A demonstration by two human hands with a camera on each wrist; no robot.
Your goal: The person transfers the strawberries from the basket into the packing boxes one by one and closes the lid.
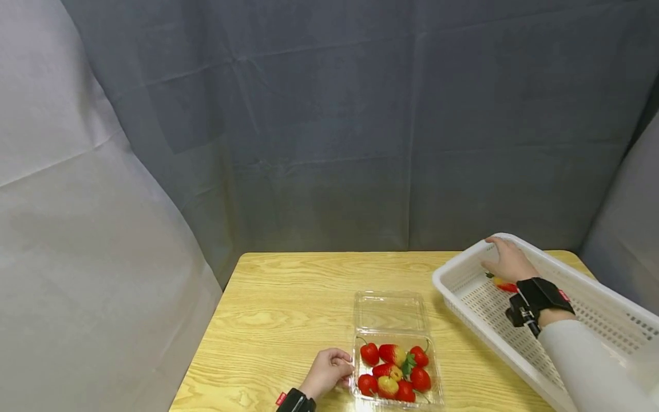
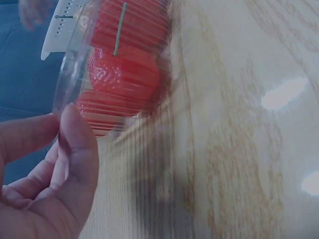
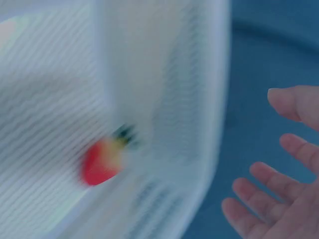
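Note:
My left hand (image 1: pixel 327 371) pinches the left rim of a clear plastic clamshell box (image 2: pixel 67 74) between thumb and forefinger. Inside the box lie several red strawberries (image 1: pixel 420 379), some part yellow, a few with green stems or leaves. Its clear lid (image 1: pixel 389 312) is folded back, away from me. Over the far end of a white perforated basket (image 1: pixel 463 258) is my right hand (image 1: pixel 511 263), its fingers spread and holding nothing. Below it, a red and yellow strawberry (image 3: pixel 102 162) with green leaves lies on the basket floor, apart from the fingers.
A light wood table (image 1: pixel 288 303) carries the box and the basket, which stands slanted on the right. Dark grey cloth (image 1: pixel 329 143) hangs behind the table. Pale cloth (image 1: pixel 103 257) hangs at the left side.

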